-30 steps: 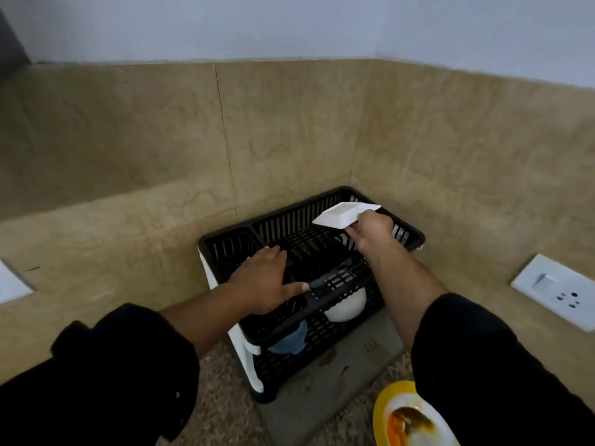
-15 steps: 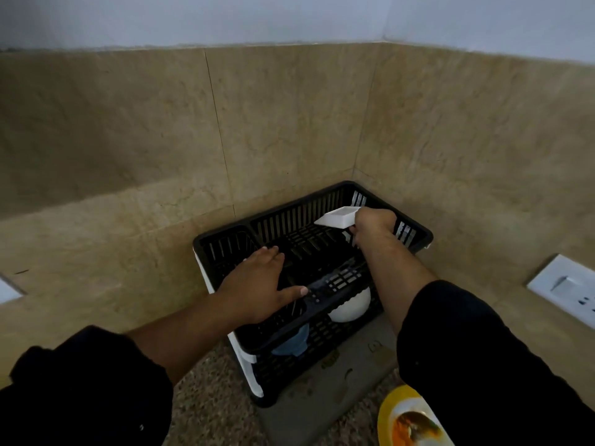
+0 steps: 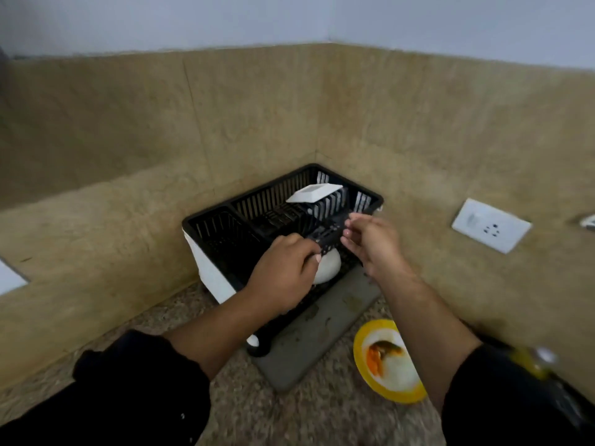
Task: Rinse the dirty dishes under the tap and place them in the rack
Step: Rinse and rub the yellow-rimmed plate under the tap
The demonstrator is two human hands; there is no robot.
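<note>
Head view, the only one.

- Rack (image 3: 225, 226): black, two tiers, set in the tiled corner on a grey mat (image 3: 309, 346).
- White square dish (image 3: 314, 193): in the upper tier, tilted against the upright ribs, no hand on it. Looks placed.
- White bowl (image 3: 328, 267): lower tier, partly hidden behind your left hand.
- Left hand (image 3: 283, 275): fingers curled over the rack's front rail, thumb beneath. It seems to grip the rail, though motion blur softens the detail.
- Right hand (image 3: 370, 241): just in front of the rail, fingers loosely spread, holding nothing.
- Yellow-rimmed plate (image 3: 391, 363): on the counter near your right forearm, unrinsed, with orange and brown food left on it.

Handling, as a judgement: that plate is likely next. Expect it to be stiff, fairly light, and greasy in the middle. Take it by the clean yellow rim nearest you, thumb on top and fingers under, and keep it level so the scraps don't slide. Once wet it will be slippery and may chip if knocked on the rack.
</note>
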